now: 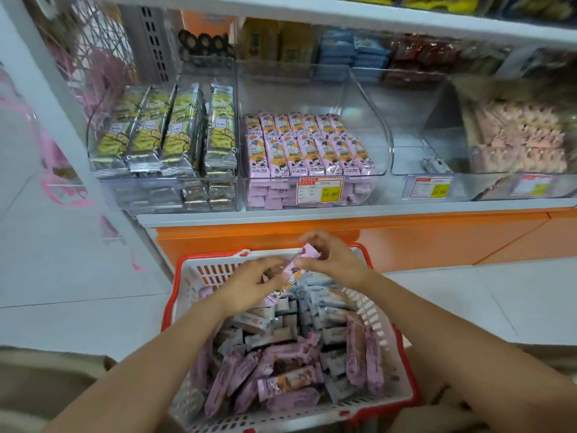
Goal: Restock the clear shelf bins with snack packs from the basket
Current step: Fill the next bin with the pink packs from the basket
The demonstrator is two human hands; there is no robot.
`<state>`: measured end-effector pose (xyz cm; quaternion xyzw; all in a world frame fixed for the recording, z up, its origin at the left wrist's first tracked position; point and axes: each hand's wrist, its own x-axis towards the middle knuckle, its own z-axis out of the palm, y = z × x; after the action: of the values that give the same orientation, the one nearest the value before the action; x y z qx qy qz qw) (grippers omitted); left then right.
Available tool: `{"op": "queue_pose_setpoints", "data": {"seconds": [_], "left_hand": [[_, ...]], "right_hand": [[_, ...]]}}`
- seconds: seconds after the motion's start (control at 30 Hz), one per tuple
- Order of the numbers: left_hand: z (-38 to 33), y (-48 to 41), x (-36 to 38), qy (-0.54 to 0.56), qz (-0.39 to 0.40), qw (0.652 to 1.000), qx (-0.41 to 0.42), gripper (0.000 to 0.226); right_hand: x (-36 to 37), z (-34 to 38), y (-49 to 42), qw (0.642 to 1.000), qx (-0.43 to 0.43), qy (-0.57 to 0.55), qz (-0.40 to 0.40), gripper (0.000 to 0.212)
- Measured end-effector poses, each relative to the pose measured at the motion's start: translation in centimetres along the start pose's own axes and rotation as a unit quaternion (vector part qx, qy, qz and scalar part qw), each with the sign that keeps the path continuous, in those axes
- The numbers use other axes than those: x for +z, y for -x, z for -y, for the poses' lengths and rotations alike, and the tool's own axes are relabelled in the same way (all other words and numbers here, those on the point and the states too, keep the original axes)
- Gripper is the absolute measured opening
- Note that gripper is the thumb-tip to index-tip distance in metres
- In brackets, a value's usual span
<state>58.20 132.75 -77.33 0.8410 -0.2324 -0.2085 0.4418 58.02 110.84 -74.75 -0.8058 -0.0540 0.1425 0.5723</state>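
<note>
Low at 6 o'clock, white red-rimmed basket heaped with pink and pale snack packs. Up at 12 o'clock, clear shelf bin lined with pink packs, yellow price tag on its front. Between them, both forearms stretched forward over the basket. Left hand gripping the lower end of one pink pack, right hand pinching its upper end. Pack tilted toward 1 o'clock, lifted above the heap near the far rim.

Single head-worn wide-angle view, looking forward and down, basket close below, shelf bins facing ahead
</note>
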Motion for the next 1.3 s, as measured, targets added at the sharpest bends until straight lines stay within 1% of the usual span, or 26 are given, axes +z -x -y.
{"op": "queue_pose_setpoints", "data": {"seconds": [0.13,0.2,0.27,0.37,0.43,0.53,0.6,0.67,0.7,0.73,0.77,0.8,0.87,0.93,0.97,1.03,1.1,1.23,1.3], "left_hand": [[-2.9,-0.5,-0.5,0.114,-0.065,0.991,-0.013,0.019],[-4.3,-0.7,-0.7,0.162,-0.095,0.982,-0.016,0.015],[-5.4,-1.0,-0.8,0.195,-0.119,0.973,-0.023,0.022],[-7.4,-1.2,-0.8,0.245,-0.166,0.955,-0.025,0.02],[-8.7,-1.2,-0.9,0.272,-0.194,0.942,-0.034,0.025],[-10.0,-1.5,-1.4,0.278,-0.231,0.931,-0.046,0.034],[-10.6,-1.9,-1.9,0.266,-0.244,0.932,-0.038,0.039],[-11.5,-2.1,-2.5,0.21,-0.257,0.943,-0.008,0.033],[-11.8,-2.0,-3.0,0.16,-0.272,0.949,0.016,0.027],[-11.9,-1.9,-3.5,0.092,-0.293,0.951,0.047,0.022],[-11.7,-1.8,-4.1,0.006,-0.318,0.945,0.082,0.019],[-11.2,-1.7,-4.7,-0.086,-0.342,0.928,0.121,0.019],[-9.8,-1.9,-5.8,-0.239,-0.371,0.88,0.173,0.028],[-8.3,-2.1,-6.7,-0.346,-0.359,0.846,0.187,0.042],[-7.8,-2.1,-7.1,-0.387,-0.347,0.835,0.18,0.048],[-6.6,-2.3,-7.4,-0.441,-0.329,0.819,0.162,0.058],[-5.6,-2.8,-7.6,-0.457,-0.322,0.814,0.155,0.065],[-4.3,-3.7,-7.8,-0.464,-0.341,0.797,0.182,0.078],[-3.7,-4.0,-7.8,-0.46,-0.349,0.79,0.203,0.081]], "right_hand": [[-0.8,2.7,0.7,0.997,-0.046,-0.021,-0.063,0.047],[-0.9,3.8,1.5,0.993,-0.07,-0.04,-0.089,0.05],[-0.9,4.7,2.6,0.99,-0.092,-0.029,-0.099,0.052],[-0.8,5.5,4.2,0.99,-0.112,0.007,-0.085,0.051],[-0.7,6.0,4.9,0.988,-0.122,0.039,-0.081,0.047],[-0.6,6.9,5.3,0.982,-0.14,0.069,-0.108,0.039],[-0.8,7.8,5.0,0.975,-0.148,0.091,-0.138,0.032],[-1.2,9.1,4.6,0.965,-0.157,0.108,-0.179,0.027],[-1.5,9.7,4.2,0.96,-0.159,0.113,-0.2,0.027],[-1.8,10.4,3.8,0.955,-0.158,0.117,-0.22,0.027],[-2.3,11.1,3.2,0.95,-0.152,0.125,-0.241,0.027],[-3.0,11.6,2.6,0.946,-0.144,0.134,-0.26,0.026],[-4.5,12.4,0.8,0.934,-0.119,0.159,-0.296,0.024],[-6.1,12.8,-1.2,0.919,-0.093,0.19,-0.333,0.024],[-6.7,13.0,-2.2,0.913,-0.078,0.199,-0.346,0.024],[-7.7,13.4,-4.0,0.903,-0.049,0.222,-0.365,0.024],[-8.3,13.8,-5.6,0.891,-0.028,0.245,-0.381,0.023],[-9.0,14.4,-8.6,0.873,-0.003,0.279,-0.4,0.023],[-9.2,14.5,-10.1,0.867,0.009,0.291,-0.404,0.023]]}}
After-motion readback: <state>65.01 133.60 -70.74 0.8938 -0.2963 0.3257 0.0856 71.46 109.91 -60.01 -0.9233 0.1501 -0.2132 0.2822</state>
